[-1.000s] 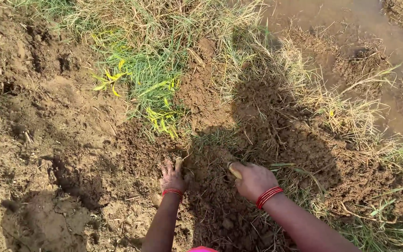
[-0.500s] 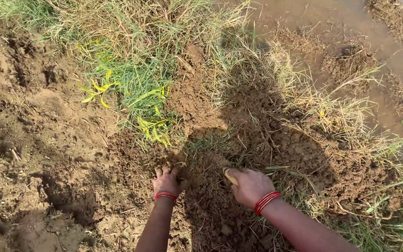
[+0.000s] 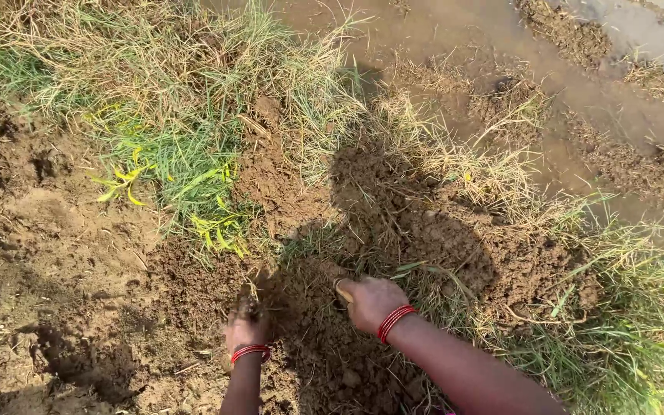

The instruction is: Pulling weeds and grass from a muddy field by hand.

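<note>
Head view: left hand (image 3: 246, 327) with red bangle, fingers curled shut around thin dry grass tuft (image 3: 253, 290) rooted in loose brown soil (image 3: 78, 253); right hand (image 3: 372, 301), red bangles, fisted on pale wooden tool handle (image 3: 343, 291), tool end hidden in dirt; green-yellow grass clump (image 3: 186, 169) beyond; muddy water channel (image 3: 578, 84) upper right.

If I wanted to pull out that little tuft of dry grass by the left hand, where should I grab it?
Probably low down, at its base where the grass tuft meets the loose soil, coming from above and the near side, as the left hand does. The blades look thin and dry, so gripping higher would likely snap them.
</note>
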